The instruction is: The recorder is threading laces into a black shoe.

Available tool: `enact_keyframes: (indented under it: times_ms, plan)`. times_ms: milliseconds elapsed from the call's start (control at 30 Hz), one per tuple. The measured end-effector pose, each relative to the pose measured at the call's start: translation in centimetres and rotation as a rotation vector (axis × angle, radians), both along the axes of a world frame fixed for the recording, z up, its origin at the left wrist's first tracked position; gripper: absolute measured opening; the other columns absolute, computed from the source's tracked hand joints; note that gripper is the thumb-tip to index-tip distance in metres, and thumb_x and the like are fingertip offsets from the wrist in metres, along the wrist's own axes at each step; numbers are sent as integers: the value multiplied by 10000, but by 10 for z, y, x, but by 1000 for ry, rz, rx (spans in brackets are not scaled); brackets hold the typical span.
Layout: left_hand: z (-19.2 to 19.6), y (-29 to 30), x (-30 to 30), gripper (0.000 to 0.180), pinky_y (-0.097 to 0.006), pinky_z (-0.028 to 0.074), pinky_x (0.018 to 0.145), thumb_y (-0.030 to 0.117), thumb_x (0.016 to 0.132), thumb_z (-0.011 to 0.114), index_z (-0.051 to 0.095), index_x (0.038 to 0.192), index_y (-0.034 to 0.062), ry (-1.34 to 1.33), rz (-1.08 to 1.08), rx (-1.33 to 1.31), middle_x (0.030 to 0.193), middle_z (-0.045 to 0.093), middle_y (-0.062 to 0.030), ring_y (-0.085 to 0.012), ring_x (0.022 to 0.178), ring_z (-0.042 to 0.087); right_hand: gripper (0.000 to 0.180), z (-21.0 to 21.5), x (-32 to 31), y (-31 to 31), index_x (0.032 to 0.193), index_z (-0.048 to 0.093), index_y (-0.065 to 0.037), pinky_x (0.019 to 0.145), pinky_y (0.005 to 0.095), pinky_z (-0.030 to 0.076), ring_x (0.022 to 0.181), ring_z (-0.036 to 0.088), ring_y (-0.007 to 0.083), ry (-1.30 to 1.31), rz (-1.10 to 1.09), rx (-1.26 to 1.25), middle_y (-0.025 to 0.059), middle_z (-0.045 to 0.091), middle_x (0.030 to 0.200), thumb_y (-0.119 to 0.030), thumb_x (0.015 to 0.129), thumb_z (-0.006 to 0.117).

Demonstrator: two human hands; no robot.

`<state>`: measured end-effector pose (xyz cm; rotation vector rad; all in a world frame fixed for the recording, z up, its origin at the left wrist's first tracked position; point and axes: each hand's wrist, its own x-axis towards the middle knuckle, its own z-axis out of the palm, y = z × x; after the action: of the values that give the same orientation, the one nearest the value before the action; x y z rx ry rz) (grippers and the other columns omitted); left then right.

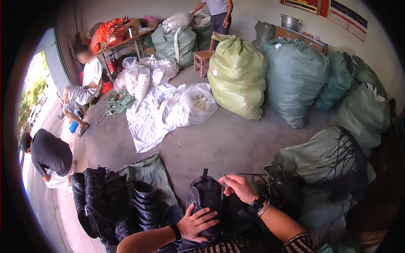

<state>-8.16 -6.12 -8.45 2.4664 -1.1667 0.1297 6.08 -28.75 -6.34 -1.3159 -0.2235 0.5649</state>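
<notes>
A black shoe upper (pixel 205 192), with a pull loop at its top, stands before me at the lower middle. My left hand (pixel 197 222) lies around its lower part, fingers spread over the front, holding it. My right hand (pixel 239 188) is at its upper right edge, thumb and fingers pinched on what looks like a thin black lace (pixel 222 194). On the left, several more black uppers are stacked in rows (pixel 145 202), with a dense black pile (pixel 99 198) beside them. To the right, a bundle of black laces (pixel 344 162) drapes over a green woven sack (pixel 303 152).
Large stuffed sacks, one yellow-green (pixel 237 78) and one grey-green (pixel 295 78), stand at the back right. White sheeting and clear bags (pixel 168 109) lie on the floor ahead. One person sits (pixel 90 76) and another bends over (pixel 52 152) at left; a third stands (pixel 219 19) behind.
</notes>
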Motion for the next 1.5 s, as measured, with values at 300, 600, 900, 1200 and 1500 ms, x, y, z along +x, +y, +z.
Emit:
enact_keyframes:
  times_ms: [300,600,900,1200,1500]
  plan:
    - [43,-1,1,660,-523,263,1040,541,858,508,442,1310,65,-6,175,-330,1386,372,-214,-359,1224,427,219,0,4,10,987,655,-27,503,205,485,552,563,57,-151,6,-108,-3,579,664,-201,948,528]
    - [53,30,107,657,-375,362,1007,469,889,547,384,1371,52,1191,752,-674,1344,459,-110,-228,1199,464,215,10,-4,7,1024,644,-21,542,209,498,589,582,67,-174,97,-40,7,598,722,-170,957,504]
    - [57,8,116,615,-351,363,1033,411,884,586,434,1332,18,1348,409,-813,1282,532,-102,-202,1175,509,159,13,-24,-12,1003,651,-13,632,205,487,702,585,75,-359,-114,20,19,585,896,-92,928,535]
    - [57,9,115,664,-341,344,1046,402,879,606,403,1349,-21,1291,428,-801,1283,529,-116,-203,1201,484,104,23,-21,-11,898,680,-37,759,298,476,858,597,203,-894,-26,-241,61,617,889,-99,850,612]
    - [52,13,117,623,-338,326,1054,380,915,558,396,1355,-30,1275,395,-744,1296,519,-124,-199,1220,463,109,20,-13,-10,916,690,-60,755,301,473,845,589,209,-876,102,-315,57,618,877,-103,829,639]
